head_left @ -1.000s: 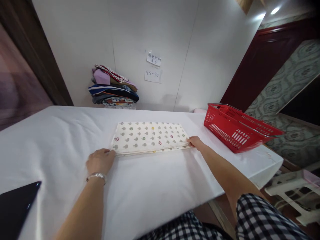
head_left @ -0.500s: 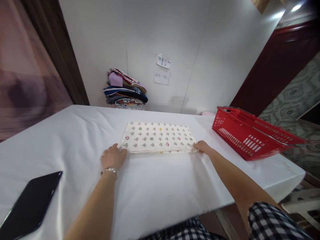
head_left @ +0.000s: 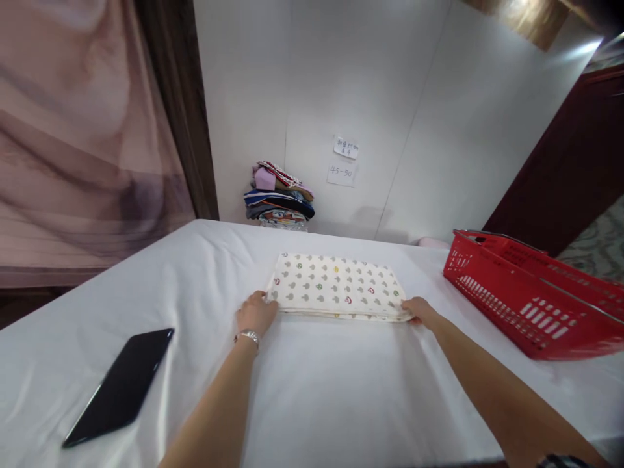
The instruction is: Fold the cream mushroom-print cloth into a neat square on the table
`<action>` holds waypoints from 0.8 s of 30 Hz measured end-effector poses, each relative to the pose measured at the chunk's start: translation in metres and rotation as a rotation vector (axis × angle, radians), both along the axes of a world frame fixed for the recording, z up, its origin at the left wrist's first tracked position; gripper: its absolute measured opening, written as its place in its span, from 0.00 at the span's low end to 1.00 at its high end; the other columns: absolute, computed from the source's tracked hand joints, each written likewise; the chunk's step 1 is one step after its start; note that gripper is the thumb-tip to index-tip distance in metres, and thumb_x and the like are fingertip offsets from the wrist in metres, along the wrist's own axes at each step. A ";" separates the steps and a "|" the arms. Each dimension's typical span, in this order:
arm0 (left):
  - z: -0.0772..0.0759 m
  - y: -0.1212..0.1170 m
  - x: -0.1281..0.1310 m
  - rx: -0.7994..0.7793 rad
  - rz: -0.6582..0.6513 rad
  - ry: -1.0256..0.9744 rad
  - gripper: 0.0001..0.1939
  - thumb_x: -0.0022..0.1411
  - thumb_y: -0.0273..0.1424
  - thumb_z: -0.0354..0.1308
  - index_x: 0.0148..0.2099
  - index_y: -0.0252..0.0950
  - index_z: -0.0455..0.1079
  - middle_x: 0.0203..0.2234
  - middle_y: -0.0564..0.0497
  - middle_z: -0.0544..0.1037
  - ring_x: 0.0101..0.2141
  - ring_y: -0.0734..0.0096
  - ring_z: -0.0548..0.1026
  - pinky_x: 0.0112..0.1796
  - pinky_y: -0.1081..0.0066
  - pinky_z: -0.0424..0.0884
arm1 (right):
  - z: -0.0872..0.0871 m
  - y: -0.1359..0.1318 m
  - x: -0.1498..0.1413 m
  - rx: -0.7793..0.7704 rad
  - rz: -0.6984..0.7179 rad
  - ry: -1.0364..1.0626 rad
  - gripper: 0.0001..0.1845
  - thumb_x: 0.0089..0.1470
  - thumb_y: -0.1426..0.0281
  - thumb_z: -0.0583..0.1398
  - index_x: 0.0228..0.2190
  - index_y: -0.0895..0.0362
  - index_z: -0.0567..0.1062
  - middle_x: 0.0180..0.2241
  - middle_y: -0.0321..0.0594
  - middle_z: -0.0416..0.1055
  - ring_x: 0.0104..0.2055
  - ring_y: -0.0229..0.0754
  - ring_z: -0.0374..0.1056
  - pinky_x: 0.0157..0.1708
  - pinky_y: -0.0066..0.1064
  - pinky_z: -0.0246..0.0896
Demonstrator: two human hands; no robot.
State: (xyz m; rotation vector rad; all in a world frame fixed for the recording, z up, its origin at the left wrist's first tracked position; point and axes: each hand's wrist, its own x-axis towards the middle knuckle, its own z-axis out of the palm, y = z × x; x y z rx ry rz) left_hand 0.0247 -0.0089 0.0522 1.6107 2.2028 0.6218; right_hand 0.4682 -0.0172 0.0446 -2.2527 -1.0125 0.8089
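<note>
A folded cream cloth (head_left: 336, 286) printed with small grey, red, green and yellow mushrooms lies flat on the white-covered table (head_left: 331, 390). Its layers show along the near edge. My left hand (head_left: 257, 313), with a bracelet at the wrist, is closed on the near left corner. At the near right corner, my right hand (head_left: 420, 311) pinches the cloth between thumb and fingers.
A red plastic basket (head_left: 521, 299) stands on the table's right side. To the left lies a black tablet or phone (head_left: 121, 383). A stack of folded clothes (head_left: 280, 198) sits at the back against the wall, near two paper notes (head_left: 341, 174).
The view has turned to the left, so everything appears shifted right and slightly lower. Both hands stay on the same corners of the cloth, which looks unchanged.
</note>
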 end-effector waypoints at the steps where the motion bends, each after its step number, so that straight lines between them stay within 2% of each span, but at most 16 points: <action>1: 0.001 -0.001 0.000 0.014 0.008 -0.035 0.23 0.54 0.34 0.50 0.53 0.33 0.63 0.44 0.40 0.75 0.46 0.54 0.72 0.43 0.63 0.65 | 0.001 -0.002 0.000 0.001 -0.005 0.034 0.06 0.40 0.70 0.60 0.21 0.58 0.67 0.20 0.40 0.69 0.27 0.44 0.70 0.22 0.29 0.66; 7: 0.012 -0.014 0.005 0.046 0.013 -0.232 0.18 0.54 0.30 0.50 0.49 0.35 0.62 0.34 0.46 0.76 0.37 0.63 0.75 0.34 0.70 0.67 | 0.014 -0.028 0.013 0.073 -0.042 0.165 0.05 0.46 0.69 0.57 0.29 0.56 0.68 0.24 0.37 0.70 0.27 0.39 0.70 0.27 0.28 0.68; 11: 0.011 -0.037 0.008 0.027 -0.012 -0.222 0.20 0.53 0.27 0.50 0.50 0.34 0.61 0.38 0.45 0.74 0.38 0.64 0.74 0.35 0.70 0.66 | 0.006 -0.057 0.025 0.054 -0.036 0.150 0.09 0.46 0.68 0.58 0.32 0.56 0.68 0.22 0.35 0.68 0.25 0.39 0.68 0.24 0.28 0.66; 14: 0.002 -0.056 0.007 -0.005 -0.028 -0.183 0.22 0.52 0.25 0.50 0.52 0.34 0.61 0.42 0.44 0.72 0.38 0.66 0.74 0.38 0.70 0.67 | -0.005 -0.070 0.028 0.000 0.011 0.038 0.10 0.48 0.65 0.55 0.34 0.56 0.68 0.21 0.36 0.67 0.22 0.39 0.67 0.22 0.28 0.63; 19: -0.007 -0.071 0.004 -0.029 -0.020 -0.154 0.26 0.54 0.26 0.49 0.57 0.35 0.57 0.48 0.43 0.68 0.41 0.66 0.74 0.41 0.69 0.67 | -0.014 -0.067 0.031 -0.071 0.156 -0.216 0.16 0.51 0.61 0.51 0.39 0.57 0.67 0.30 0.42 0.72 0.27 0.42 0.70 0.24 0.30 0.64; 22: -0.002 -0.073 0.003 -0.063 -0.064 -0.045 0.27 0.56 0.26 0.46 0.59 0.34 0.55 0.52 0.42 0.66 0.42 0.64 0.74 0.41 0.66 0.68 | -0.017 -0.063 0.039 -0.094 0.289 -0.408 0.19 0.51 0.62 0.50 0.41 0.58 0.69 0.34 0.46 0.74 0.33 0.46 0.72 0.33 0.34 0.65; 24: 0.005 -0.073 0.004 -0.068 -0.106 0.072 0.26 0.57 0.27 0.46 0.58 0.34 0.57 0.55 0.41 0.63 0.43 0.60 0.73 0.42 0.63 0.68 | -0.017 -0.061 0.043 -0.039 0.377 -0.556 0.21 0.50 0.64 0.51 0.44 0.60 0.69 0.40 0.49 0.74 0.41 0.49 0.71 0.41 0.37 0.64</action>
